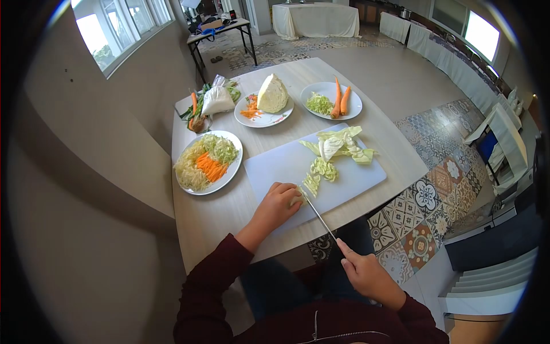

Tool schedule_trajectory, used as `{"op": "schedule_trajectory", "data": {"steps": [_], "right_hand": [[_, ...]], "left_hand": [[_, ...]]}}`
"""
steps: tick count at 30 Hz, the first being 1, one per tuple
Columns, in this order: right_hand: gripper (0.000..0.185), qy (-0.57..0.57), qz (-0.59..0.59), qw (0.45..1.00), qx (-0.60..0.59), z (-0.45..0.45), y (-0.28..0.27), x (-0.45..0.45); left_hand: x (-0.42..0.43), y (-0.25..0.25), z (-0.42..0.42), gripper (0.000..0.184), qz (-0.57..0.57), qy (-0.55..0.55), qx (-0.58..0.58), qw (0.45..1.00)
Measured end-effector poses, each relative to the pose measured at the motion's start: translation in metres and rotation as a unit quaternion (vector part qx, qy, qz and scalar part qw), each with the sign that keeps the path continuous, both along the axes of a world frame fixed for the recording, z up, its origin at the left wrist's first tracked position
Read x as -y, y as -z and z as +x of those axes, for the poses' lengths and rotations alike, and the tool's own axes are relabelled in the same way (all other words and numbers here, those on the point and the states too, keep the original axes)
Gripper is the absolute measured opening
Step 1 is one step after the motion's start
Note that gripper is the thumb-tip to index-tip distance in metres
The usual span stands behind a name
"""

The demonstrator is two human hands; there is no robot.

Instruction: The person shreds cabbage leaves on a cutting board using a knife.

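On the white cutting board, my left hand is closed over a piece of cabbage, mostly hidden under the curled fingers. My right hand grips the handle of a knife; its blade points away from me, with the tip end beside my left fingertips. Just beyond the blade lie shredded cabbage strips and a small heap of cut cabbage. Loose cabbage leaves rest at the board's far right.
Left of the board is a plate of shredded vegetables. Behind stand a plate with a cabbage wedge and carrot bits, and a plate with carrots and chopped greens. A white bag sits back left, near the wall.
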State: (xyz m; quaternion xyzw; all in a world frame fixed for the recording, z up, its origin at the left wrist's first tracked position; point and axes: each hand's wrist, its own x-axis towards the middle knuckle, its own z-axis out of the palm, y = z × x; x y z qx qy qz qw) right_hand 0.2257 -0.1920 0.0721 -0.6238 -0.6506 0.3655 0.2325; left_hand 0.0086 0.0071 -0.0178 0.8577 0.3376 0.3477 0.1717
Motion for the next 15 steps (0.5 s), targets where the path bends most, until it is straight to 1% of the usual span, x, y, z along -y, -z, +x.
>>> {"op": "schedule_trajectory", "data": {"steps": [3,9,12,15], "right_hand": [[0.048,-0.007,-0.037,0.999,0.021,-0.002,-0.012,-0.005],[0.049,-0.024,0.019,0.997,0.076,-0.007,0.004,-0.022],[0.048,-0.017,0.011,0.996,0.088,-0.011,0.007,-0.031],[0.048,-0.014,0.028,0.996,0.082,-0.012,0.01,-0.037]], "left_hand": [[0.0,-0.001,0.0,0.02,-0.003,0.004,-0.002,1.0],[0.0,-0.002,-0.001,0.023,-0.003,0.013,-0.004,1.0],[0.001,-0.004,-0.002,0.023,-0.005,0.015,-0.002,1.0],[0.001,-0.004,-0.001,0.021,-0.01,0.015,0.0,1.0]]}}
